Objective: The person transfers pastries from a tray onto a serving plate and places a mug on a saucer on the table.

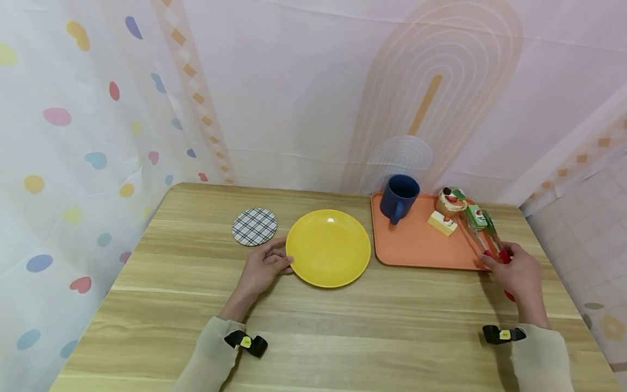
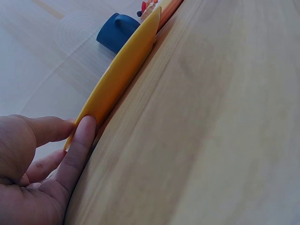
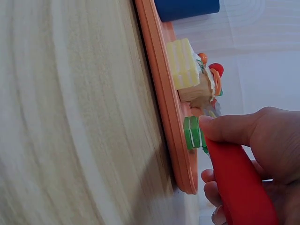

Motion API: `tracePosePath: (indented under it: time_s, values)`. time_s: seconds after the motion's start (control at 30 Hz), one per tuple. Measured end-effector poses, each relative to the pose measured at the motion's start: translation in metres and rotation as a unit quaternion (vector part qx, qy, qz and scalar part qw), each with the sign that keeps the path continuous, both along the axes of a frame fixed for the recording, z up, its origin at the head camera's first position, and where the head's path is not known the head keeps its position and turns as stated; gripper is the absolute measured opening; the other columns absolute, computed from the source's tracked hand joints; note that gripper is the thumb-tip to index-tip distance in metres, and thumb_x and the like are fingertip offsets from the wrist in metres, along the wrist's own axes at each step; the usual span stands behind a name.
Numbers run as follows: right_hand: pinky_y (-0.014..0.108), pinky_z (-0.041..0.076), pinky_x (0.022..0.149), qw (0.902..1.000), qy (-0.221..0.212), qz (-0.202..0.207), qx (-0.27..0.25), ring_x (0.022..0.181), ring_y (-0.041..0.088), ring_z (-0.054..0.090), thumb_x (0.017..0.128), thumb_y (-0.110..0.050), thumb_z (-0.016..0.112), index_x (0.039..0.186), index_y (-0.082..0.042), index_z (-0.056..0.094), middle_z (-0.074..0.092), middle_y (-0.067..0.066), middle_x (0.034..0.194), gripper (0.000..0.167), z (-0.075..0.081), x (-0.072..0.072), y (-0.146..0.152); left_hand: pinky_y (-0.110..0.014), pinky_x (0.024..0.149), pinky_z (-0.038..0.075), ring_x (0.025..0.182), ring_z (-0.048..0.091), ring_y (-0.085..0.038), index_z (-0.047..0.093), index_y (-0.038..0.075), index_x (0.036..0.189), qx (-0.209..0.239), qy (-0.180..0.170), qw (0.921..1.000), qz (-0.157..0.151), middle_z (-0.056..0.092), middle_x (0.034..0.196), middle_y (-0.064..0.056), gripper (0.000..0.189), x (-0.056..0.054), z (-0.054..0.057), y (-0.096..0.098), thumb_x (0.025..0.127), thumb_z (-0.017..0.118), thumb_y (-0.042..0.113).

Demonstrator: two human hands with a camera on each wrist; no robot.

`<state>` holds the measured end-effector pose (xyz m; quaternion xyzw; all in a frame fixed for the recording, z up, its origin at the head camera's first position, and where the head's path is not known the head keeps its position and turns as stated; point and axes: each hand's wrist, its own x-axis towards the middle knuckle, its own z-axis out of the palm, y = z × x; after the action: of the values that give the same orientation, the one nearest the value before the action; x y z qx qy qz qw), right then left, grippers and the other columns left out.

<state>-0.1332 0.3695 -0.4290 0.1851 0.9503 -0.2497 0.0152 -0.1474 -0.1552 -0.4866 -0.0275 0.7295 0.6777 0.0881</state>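
The person's left arm slants in from the near side of the table (image 1: 362,337), and the left hand (image 1: 262,267) pinches the left rim of a yellow plate (image 1: 328,249) between thumb and bent fingers. The plate sits just beside the left edge of an orange tray (image 1: 409,245), with a checked coaster (image 1: 254,226) to its other side, nearer the table's far edge.

The right forearm reaches almost straight forward, the hand bent a little inward. That right hand (image 1: 521,272), at the tray's near right corner, grips a pair of red-handled tongs (image 3: 239,183). Their tips point at a green cake slice (image 1: 477,216) towards the far right corner; whether they touch it, I can't quite make out. Beside it stand a cupcake (image 1: 444,207) and a yellow cake slice (image 1: 442,223). A blue mug (image 1: 400,197) stands upright in the tray's far left corner.
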Motion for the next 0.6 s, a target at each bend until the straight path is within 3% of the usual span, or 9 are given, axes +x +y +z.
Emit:
tracePosePath:
  time_s: [0.4,0.6]
  values:
    - [0.025,0.045,0.062,0.9992,0.037,0.017,0.001,0.1,0.045,0.057,0.099,-0.036,0.066,0.14,0.014,0.047,0.057,0.038,0.126,0.068,-0.0053,-0.0002,0.0005,-0.03,0.077,0.069,0.081,0.072,-0.011,0.054,0.008,0.146,-0.004,0.0,1.0,0.0,0.063,0.103,-0.015,0.054,0.0,-0.0035,-0.0011,0.095,0.069,-0.002]
    - [0.041,0.055,0.073,0.9993,0.035,0.007,-0.007,0.107,0.049,0.055,0.099,-0.035,0.067,0.142,0.014,0.046,0.054,0.039,0.131,0.068,-0.0069,-0.0016,-0.0001,-0.03,0.078,0.069,0.081,0.072,-0.01,0.053,0.007,0.147,-0.001,0.007,1.0,-0.005,0.064,0.105,-0.017,0.054,-0.0007,-0.0037,-0.0011,0.096,0.069,-0.001]
